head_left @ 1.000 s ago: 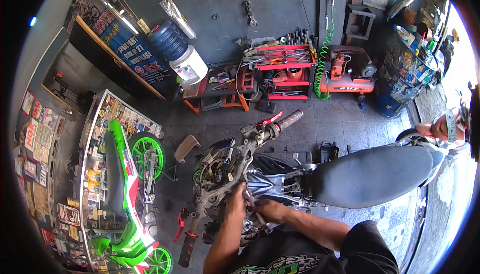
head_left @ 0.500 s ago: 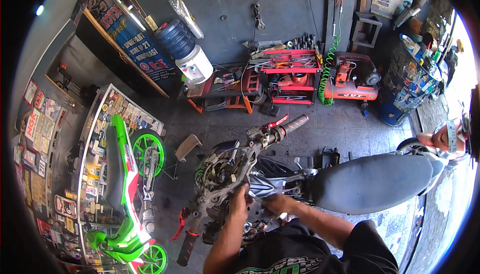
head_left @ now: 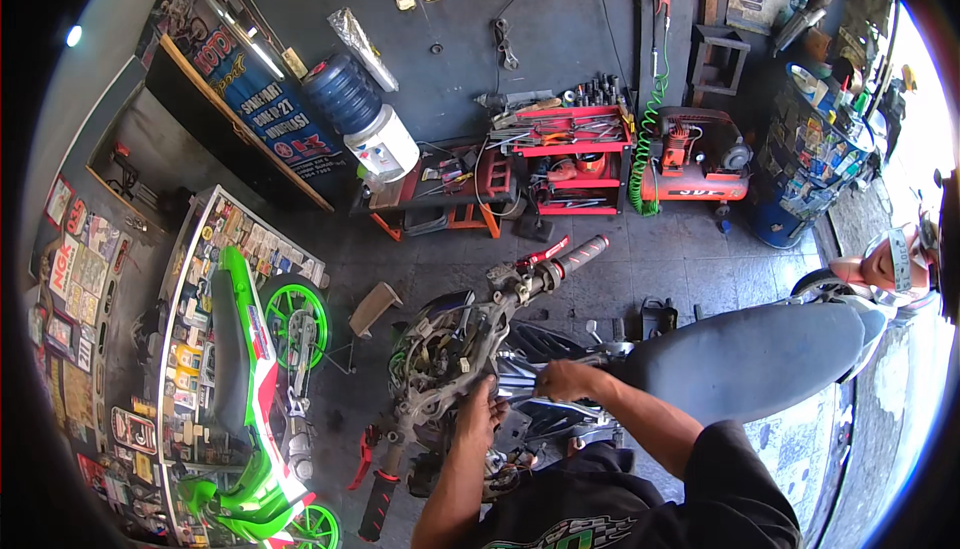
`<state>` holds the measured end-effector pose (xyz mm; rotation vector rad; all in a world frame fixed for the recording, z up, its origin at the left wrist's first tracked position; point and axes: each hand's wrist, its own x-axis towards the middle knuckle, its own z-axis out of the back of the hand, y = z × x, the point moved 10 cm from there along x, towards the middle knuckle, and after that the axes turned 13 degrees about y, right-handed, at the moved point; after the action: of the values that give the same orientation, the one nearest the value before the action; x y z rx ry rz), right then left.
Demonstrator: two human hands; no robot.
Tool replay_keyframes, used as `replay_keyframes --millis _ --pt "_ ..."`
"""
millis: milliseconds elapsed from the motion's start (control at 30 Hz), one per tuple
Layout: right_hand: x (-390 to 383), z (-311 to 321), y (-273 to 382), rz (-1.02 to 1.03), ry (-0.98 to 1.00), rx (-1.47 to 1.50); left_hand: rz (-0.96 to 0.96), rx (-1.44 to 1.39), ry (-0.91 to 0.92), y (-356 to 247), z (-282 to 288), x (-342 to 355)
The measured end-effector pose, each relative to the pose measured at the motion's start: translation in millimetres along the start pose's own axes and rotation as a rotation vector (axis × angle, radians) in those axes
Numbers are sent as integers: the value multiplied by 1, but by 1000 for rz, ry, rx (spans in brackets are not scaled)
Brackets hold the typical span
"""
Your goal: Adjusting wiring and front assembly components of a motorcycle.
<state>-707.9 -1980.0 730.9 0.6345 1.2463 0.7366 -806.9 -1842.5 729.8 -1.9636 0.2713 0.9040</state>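
Observation:
A partly stripped motorcycle (head_left: 750, 359) stands in front of me, its long dark seat to the right. Its handlebar (head_left: 500, 294) has bare wiring (head_left: 430, 349) exposed around the front. My left hand (head_left: 482, 411) is at the frame just behind the steering head, fingers curled in against it; what they hold is hidden. Over the middle of the frame, beside silver-and-dark body parts (head_left: 517, 381), is my right hand (head_left: 567, 381). Its fingers are closed, and anything inside them is too small to make out.
A green motorcycle (head_left: 262, 399) stands at left before a glass display case (head_left: 185, 349). Along the far wall are a water dispenser (head_left: 385, 144), a low bench (head_left: 440, 189), a red tool cart (head_left: 575, 149) and a red compressor (head_left: 695, 174). A blue drum (head_left: 790, 199) stands at far right.
My right hand has moved away from my body and slightly right, up over the frame. My left hand stays in nearly the same place by the steering head.

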Motion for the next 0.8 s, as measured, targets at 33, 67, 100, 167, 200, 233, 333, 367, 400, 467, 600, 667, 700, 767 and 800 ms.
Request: replay_keyframes --millis 33,67,100,167,200,233,333,367,400,467,600,667,700,767,800 --pt "-4 -27 -9 -87 134 267 19 -29 -9 2 -1 -1" --pt "-5 -45 -3 -74 157 289 -3 -27 -24 0 1 1" --pt "6 -68 -6 88 106 512 1 -20 -17 1 -1 2" --pt "-5 -94 38 274 69 786 -33 -12 40 -1 0 2" --pt "-4 -106 42 217 86 997 -16 6 16 -1 1 2" --pt "-2 -117 40 160 109 1204 -13 16 22 -1 2 4" --pt "15 -64 -2 200 160 554 -74 10 -24 -7 2 3" --pt "-1 -26 2 16 78 371 -67 15 -29 -5 8 3" --pt "3 10 6 293 -136 44 -42 23 -12 -4 3 6" --pt "-1 23 17 254 -161 -55 -14 41 -13 -1 7 7" --pt "-10 -30 5 -7 51 175 25 -8 -21 7 11 7" --pt "8 -65 19 458 -64 161 -9 -15 9 4 6 13" --pt "7 -92 23 229 81 704 -45 -38 21 3 10 13" --pt "2 -103 48 435 -23 887 -22 -89 -14 2 7 8" --pt "6 -103 50 436 -24 894 -31 -22 -4 -4 3 5"
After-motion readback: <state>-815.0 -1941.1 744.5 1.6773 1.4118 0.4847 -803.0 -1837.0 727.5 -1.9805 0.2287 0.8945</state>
